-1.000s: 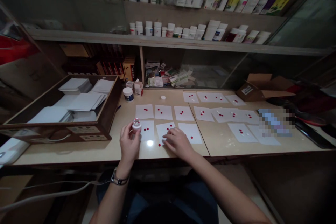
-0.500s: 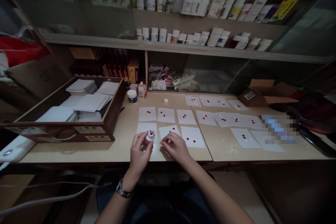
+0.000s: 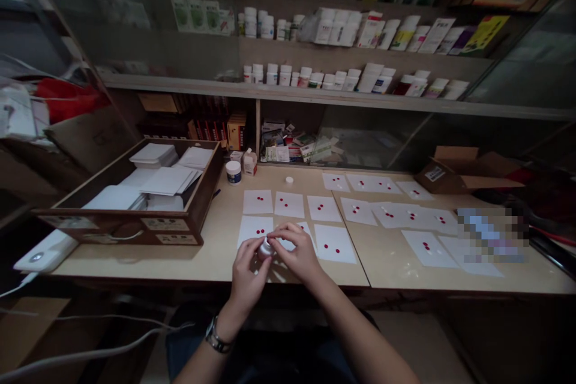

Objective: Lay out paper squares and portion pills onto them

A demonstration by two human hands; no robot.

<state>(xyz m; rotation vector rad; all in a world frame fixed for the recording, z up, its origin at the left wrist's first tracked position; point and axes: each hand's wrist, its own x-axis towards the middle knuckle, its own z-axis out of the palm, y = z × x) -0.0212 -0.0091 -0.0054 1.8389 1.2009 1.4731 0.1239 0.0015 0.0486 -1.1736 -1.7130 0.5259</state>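
A small white pill bottle (image 3: 265, 250) is gripped by my left hand (image 3: 248, 273), its mouth tilted up toward the right hand. The thumb and fingertips of my right hand (image 3: 297, 252) are pinched together at the bottle's mouth; what they hold, if anything, is hidden. Just behind the bottle lies a white paper sheet (image 3: 246, 229) with two red tablets (image 3: 260, 231). My right hand partly covers another sheet (image 3: 309, 231). To its right, a sheet (image 3: 344, 239) bears two red tablets (image 3: 332, 248). A white cap (image 3: 289, 180) rests farther back on the table.
On the left stands a wooden drawer (image 3: 198, 229) of paper stacks, beside a white jar (image 3: 233, 173) and small box (image 3: 250, 162). Sheets with red and white tablets (image 3: 411, 215) spread rightward. An open cardboard box (image 3: 450, 171) sits back right; shelves of medicine bottles (image 3: 285, 75) rise behind.
My right hand has moved left and up, bringing its fingertips to the bottle's mouth. Two red tablets on the near-left sheet now show. The camera view has shifted slightly.
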